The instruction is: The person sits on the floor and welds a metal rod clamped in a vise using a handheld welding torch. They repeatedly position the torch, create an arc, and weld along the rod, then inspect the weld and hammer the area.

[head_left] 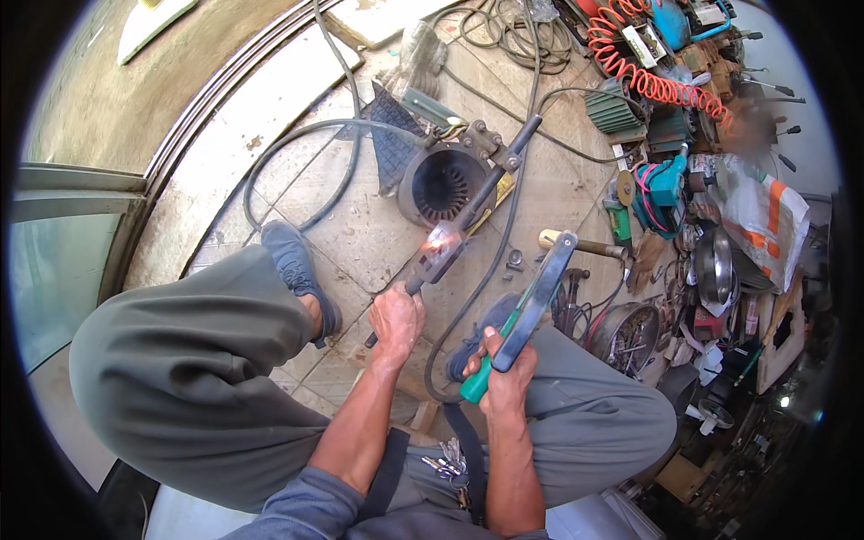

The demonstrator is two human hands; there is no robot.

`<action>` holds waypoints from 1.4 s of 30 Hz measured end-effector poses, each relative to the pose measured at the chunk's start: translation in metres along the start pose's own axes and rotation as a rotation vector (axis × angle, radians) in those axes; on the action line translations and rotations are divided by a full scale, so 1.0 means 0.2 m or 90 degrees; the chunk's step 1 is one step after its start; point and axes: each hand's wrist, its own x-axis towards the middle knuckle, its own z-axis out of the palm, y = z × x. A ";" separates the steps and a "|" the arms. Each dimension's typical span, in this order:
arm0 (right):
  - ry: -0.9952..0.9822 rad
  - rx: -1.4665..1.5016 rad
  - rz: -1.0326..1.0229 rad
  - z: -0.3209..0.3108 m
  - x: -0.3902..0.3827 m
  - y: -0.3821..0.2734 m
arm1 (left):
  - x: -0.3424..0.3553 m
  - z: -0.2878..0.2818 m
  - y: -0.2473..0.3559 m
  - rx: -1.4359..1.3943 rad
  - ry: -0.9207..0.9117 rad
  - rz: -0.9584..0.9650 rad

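My left hand (397, 320) is closed around the lower end of a dark metal bar. The bar's wider grey section (436, 264) lies just beyond my fingers, with a bright orange-white glow beside it; I cannot tell what makes it. Farther up, a dark rod (522, 137) runs past a bolted bracket (482, 142) on a round, open motor housing (441, 185) standing on the floor. My right hand (504, 371) grips the green handle of a hacksaw (533, 301), its dark frame tilted up and to the right. The saw stays apart from the bar.
A dark cable (456, 326) curves between my feet. Nuts or bolts (514, 258) and a wooden handle (585, 244) lie near the saw. On the right are a teal power tool (664, 184), a finned motor (616, 110), a metal basin (616, 317) and a coiled orange hose (668, 91).
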 end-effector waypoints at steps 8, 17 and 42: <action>0.074 -0.147 -0.044 -0.06 0.35 0.12 | -0.04 -0.07 0.03 0.005 -0.027 0.023; -0.003 0.013 0.049 0.02 1.12 -0.21 | -0.09 -0.20 0.11 -0.002 -0.145 0.049; 0.077 -0.026 0.003 -0.03 1.37 0.03 | -0.09 -0.18 0.08 -0.274 -0.309 0.032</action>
